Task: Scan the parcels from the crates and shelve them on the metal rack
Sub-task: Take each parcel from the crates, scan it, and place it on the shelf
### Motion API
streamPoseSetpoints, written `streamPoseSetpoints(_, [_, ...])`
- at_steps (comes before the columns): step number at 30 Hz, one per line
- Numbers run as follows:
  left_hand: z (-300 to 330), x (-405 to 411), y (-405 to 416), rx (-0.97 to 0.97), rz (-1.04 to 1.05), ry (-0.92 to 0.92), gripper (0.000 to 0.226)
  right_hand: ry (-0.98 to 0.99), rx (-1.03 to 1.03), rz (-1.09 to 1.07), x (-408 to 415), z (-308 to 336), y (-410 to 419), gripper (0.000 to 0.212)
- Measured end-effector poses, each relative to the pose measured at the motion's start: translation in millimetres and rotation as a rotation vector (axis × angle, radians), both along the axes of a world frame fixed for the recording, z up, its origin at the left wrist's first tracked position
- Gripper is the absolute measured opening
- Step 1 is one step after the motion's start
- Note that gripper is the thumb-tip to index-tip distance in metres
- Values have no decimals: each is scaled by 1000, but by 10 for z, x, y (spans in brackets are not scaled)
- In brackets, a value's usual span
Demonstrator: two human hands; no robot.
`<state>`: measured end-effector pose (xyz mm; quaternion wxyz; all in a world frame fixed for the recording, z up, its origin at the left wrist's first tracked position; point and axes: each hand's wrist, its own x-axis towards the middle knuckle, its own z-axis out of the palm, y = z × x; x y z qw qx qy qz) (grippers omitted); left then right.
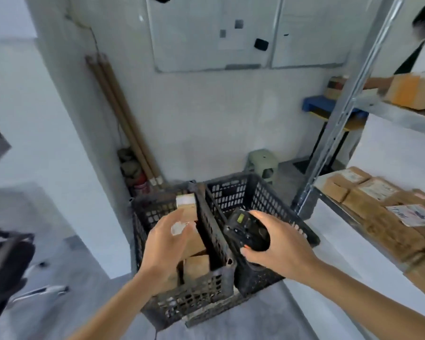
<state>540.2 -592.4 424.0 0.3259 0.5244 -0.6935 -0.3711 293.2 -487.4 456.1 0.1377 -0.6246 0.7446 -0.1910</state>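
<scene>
While the view tilts down, I see the metal rack (334, 133) filling the right side, grey upright slanting up, two shelves visible. Lower shelf holds a row of brown shelved parcels (378, 209) with white labels, packed touching each other. Upper shelf has one cardboard box (412, 93) near its front edge.

Two black plastic crates sit side by side on the grey floor, walls touching. Left crate (179, 298) holds several brown parcels (194, 266), one with a white label end at the far side. Right crate (255, 192): its inside is mostly hidden by the hand and scanner, so I cannot tell what it contains.

Wall behind: whiteboard (206, 33), two wooden poles (123, 114) leaning in the corner, a green stool (261, 163) past the crates, a blue-topped table (326, 106) behind the rack post.

My left hand (167, 241) is over the left crate, fingers curled down onto the top parcel, palm down; contact is there but blur hides whether the grip has closed, cannot tell. My right hand (280, 241) is over the right crate, fingers wrapped tight round the black handheld scanner (245, 229), small green screen facing up, its front end towards the left crate.
</scene>
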Motion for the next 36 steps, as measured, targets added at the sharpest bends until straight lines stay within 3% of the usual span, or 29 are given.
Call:
streamPoseSetpoints(7, [-491, 174, -714, 75, 158, -18, 57, -29, 69, 116, 221, -473, -1092, 81])
streamPoseSetpoints(14, [-944, 4, -1443, 150, 241, -61, 59, -30, 189, 166, 100, -1036, -2123, 87])
streamPoseSetpoints(21, [-1349, -55, -1988, 219, 282, -91, 57, -84, 283, 114, 101, -1504, -2774, 68])
streamPoseSetpoints(36, [-2391, -149, -3222, 358, 112, -116, 51, -85, 417, -35, 371, -2213, -3752, 60])
